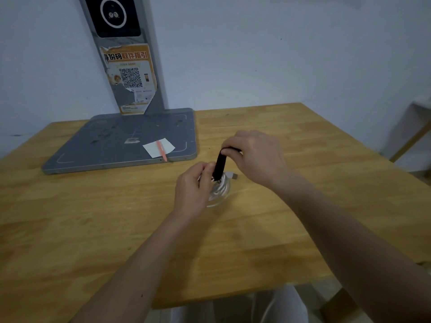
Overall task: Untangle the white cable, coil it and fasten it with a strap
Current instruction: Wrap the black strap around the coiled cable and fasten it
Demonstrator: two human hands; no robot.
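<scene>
I see the left hand (191, 185) gripping the coiled white cable (220, 191) just above the wooden table (303, 206), while the right hand (255, 153) pinches the upper end of a black strap (219, 164) rising from the coil. A connector (233, 175) pokes out rightward. Behind lies a grey base plate (112, 143) carrying a paper slip (158, 147) and pink pen (161, 150).

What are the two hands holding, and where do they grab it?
The left hand grips the coiled white cable at its top. The right hand pinches the upper end of the black strap.
</scene>
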